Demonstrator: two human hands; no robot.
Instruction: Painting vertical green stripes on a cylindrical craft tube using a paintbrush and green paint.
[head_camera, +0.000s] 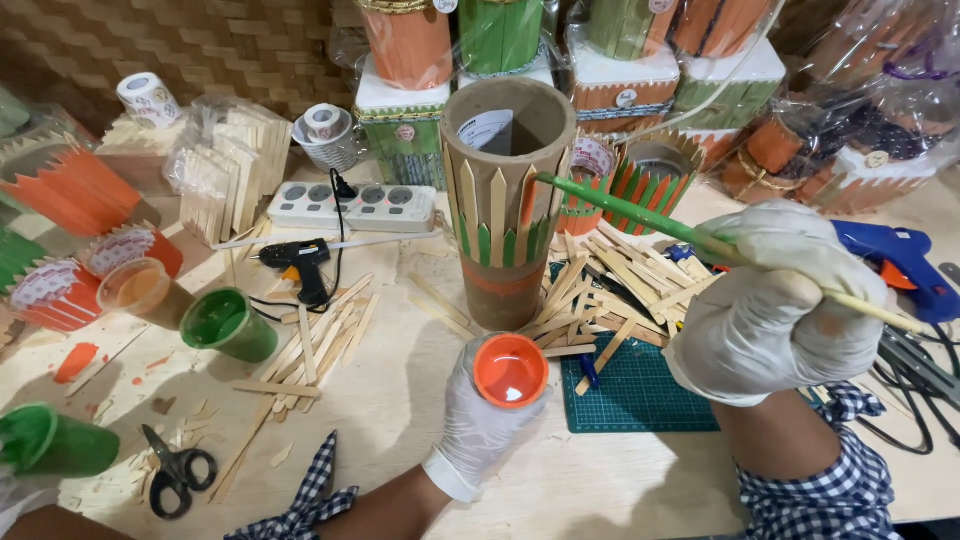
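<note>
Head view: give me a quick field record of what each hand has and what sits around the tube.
left hand: gloved left hand holds a small pot of orange paint, open, low in front of the tube
right hand: gloved right hand grips a paintbrush, tip at the tube's upper edge
tube: upright cardboard tube ringed with pointed wooden sticks, some green, one orange
near the tube: loose wooden sticks, green cutting mat
left side: green paint pot, black glue gun, scissors

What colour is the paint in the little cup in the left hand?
Orange, seen in the head view: the small cup held by the gloved left hand.
</note>
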